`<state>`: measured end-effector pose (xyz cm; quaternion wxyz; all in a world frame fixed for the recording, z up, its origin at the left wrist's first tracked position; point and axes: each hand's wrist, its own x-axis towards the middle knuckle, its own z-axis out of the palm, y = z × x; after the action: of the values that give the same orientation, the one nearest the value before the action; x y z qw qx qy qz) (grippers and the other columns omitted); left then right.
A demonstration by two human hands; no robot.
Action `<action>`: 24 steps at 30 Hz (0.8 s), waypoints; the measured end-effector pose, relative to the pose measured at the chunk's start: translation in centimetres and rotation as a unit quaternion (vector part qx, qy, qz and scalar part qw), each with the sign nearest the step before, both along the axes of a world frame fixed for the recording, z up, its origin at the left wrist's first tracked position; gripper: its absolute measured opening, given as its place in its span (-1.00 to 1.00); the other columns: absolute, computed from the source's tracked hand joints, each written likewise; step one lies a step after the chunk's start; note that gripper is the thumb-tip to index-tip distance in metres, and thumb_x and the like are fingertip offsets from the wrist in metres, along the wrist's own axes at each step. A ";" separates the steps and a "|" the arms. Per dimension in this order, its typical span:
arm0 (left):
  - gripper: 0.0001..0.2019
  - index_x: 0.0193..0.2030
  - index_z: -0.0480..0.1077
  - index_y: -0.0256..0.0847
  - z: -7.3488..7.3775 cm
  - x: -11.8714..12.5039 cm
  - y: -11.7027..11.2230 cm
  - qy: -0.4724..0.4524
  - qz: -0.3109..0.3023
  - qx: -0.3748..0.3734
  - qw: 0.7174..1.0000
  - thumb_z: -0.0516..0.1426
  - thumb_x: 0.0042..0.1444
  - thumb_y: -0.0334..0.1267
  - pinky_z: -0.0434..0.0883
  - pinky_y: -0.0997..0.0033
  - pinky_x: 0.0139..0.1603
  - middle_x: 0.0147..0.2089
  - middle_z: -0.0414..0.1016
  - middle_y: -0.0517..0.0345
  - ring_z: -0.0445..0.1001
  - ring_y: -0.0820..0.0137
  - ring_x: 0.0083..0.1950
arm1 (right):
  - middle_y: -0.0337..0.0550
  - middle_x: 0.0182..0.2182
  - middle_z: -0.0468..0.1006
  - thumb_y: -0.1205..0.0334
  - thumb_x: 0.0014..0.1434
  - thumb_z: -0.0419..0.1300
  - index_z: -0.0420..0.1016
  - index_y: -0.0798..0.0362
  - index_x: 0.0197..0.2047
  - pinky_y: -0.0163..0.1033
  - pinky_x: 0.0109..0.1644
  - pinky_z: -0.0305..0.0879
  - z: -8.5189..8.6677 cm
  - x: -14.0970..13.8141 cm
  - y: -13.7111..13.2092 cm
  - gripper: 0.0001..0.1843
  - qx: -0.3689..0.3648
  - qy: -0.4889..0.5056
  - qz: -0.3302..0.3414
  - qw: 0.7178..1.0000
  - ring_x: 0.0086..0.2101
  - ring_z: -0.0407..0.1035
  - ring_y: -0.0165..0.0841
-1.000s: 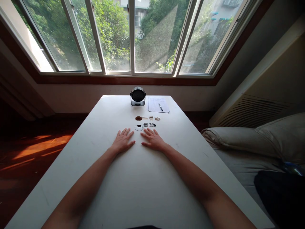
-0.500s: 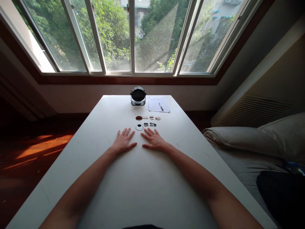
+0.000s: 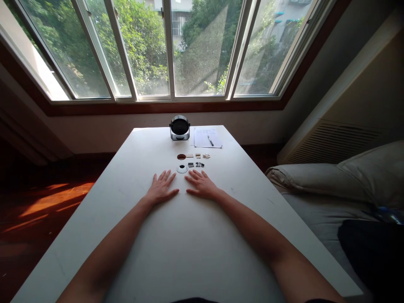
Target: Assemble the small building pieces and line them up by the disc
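Note:
My left hand (image 3: 160, 188) lies flat on the white table (image 3: 192, 248), its fingers spread and holding nothing. Across a narrow gap, my right hand (image 3: 202, 185) rests the same way, palm down and bare. Just beyond the fingertips is a round white ring-shaped piece (image 3: 182, 169) with a dark centre. Beside it sit small dark parts (image 3: 191, 165) and a looser cluster of dark parts (image 3: 200, 164). Farther back, a brown disc or opening (image 3: 181, 157) adjoins rows of tiny pale pieces (image 3: 190, 155), some gold-coloured parts (image 3: 198, 155) and a whitish group (image 3: 206, 155).
A round black and silver device (image 3: 179, 127) stands at the table's far end. Right of it, a pen (image 3: 210, 140) lies on paper sheets (image 3: 202, 135). A window (image 3: 202, 99) spans the wall behind. To the right is a padded seat (image 3: 309, 181) with dark cloth (image 3: 369, 252).
The view has shifted slightly, so the table and window appear a little farther left. Both hands stay flat in the same place on the table.

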<state>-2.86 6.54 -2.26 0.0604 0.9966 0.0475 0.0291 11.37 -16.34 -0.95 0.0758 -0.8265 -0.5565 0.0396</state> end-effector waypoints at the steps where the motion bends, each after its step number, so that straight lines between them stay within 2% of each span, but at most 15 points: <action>1: -0.19 0.49 -0.08 0.04 0.0 0.0 0.0 0.003 -0.002 0.001 1.000 -0.12 0.19 0.36 -0.26 -0.19 0.44 0.55 -0.24 0.06 -0.27 0.04 0.54 | -0.13 0.46 -0.17 -0.42 0.26 -0.13 -0.03 -0.17 0.47 0.12 0.44 -0.41 0.1 0.0 0.0 -0.15 -0.002 0.001 -0.002 1.000 0.41 -0.26 -0.06; 11: -0.37 0.46 0.02 0.05 -0.2 0.1 0.3 -0.009 0.011 -0.001 1.000 -0.15 0.31 0.17 -0.17 -0.12 0.45 0.54 -0.15 0.11 -0.18 0.12 0.53 | -0.12 0.46 -0.17 -0.39 0.28 -0.13 -0.01 -0.16 0.47 0.12 0.44 -0.39 -0.4 0.3 0.1 -0.18 0.005 -0.003 0.000 1.000 0.41 -0.25 -0.09; 24: -0.37 0.44 0.06 0.04 0.0 0.0 0.3 -0.015 0.007 -0.003 1.000 -0.13 0.30 0.17 -0.17 -0.11 0.45 0.53 -0.12 0.11 -0.15 0.12 0.52 | -0.12 0.46 -0.18 -0.35 0.30 -0.13 -0.02 -0.16 0.47 0.13 0.44 -0.38 -0.4 0.4 0.1 -0.20 0.002 0.000 0.003 1.000 0.41 -0.26 -0.09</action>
<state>-2.88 6.86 -2.30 0.0642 0.9955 0.0539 0.0445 11.73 -16.24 -1.33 0.0775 -0.8244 -0.5594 0.0391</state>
